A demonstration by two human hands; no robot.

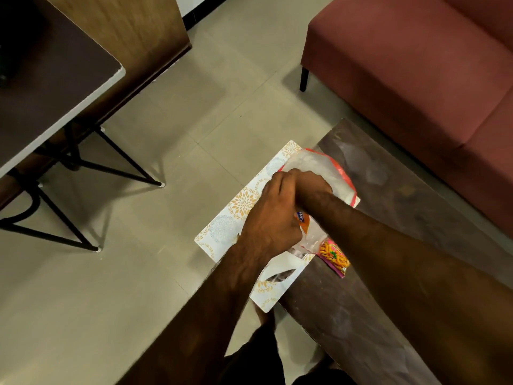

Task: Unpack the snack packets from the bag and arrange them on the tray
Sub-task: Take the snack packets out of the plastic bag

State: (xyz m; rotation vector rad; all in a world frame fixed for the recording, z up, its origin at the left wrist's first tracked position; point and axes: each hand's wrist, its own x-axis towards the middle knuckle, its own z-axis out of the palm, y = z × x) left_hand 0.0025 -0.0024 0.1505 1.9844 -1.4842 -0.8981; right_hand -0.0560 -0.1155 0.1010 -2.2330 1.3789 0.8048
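A white tray (222,232) with a floral print overhangs the left edge of a dark wooden table (388,190). On the tray lies a clear plastic bag (319,165) with red edging. My left hand (272,215) is closed on the bag's middle. An orange snack packet (303,219) with a blue logo shows just under its thumb. My right hand (313,187) is pressed against the bag right beside the left one, and its fingers are hidden. A pink packet of orange sticks (334,257) lies at the bag's near end, under my right forearm.
A pink-red sofa (416,65) stands beyond the table on the right. A dark-topped table (41,93) on black metal legs is at the left, with a wooden panel (133,29) behind it. Pale tiled floor (194,107) lies between them.
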